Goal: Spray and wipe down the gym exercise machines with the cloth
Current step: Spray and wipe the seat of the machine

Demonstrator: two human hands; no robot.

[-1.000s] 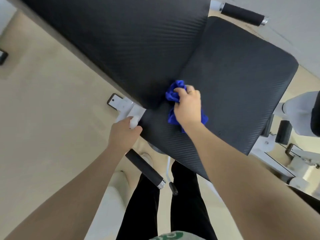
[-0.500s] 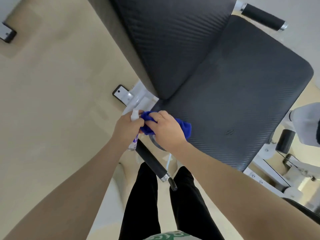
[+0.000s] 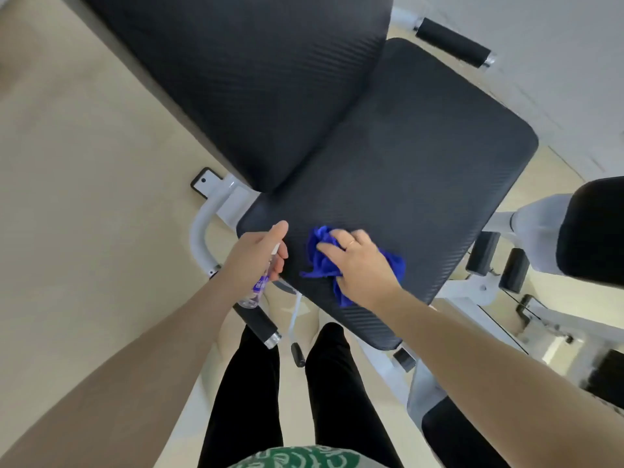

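While half a second ago both hands met at seat's near-left corner, right hand now back on seat pad, fingers spread, pressing bunched blue cloth onto near edge area. Left hand apart, just beside seat corner, fingers curled round small clear spray bottle, thumb raised, nozzle toward pad. Backrest pad untouched at present. Judgement: wiping resumed; seat front not yet fully covered, fresh spray possible.
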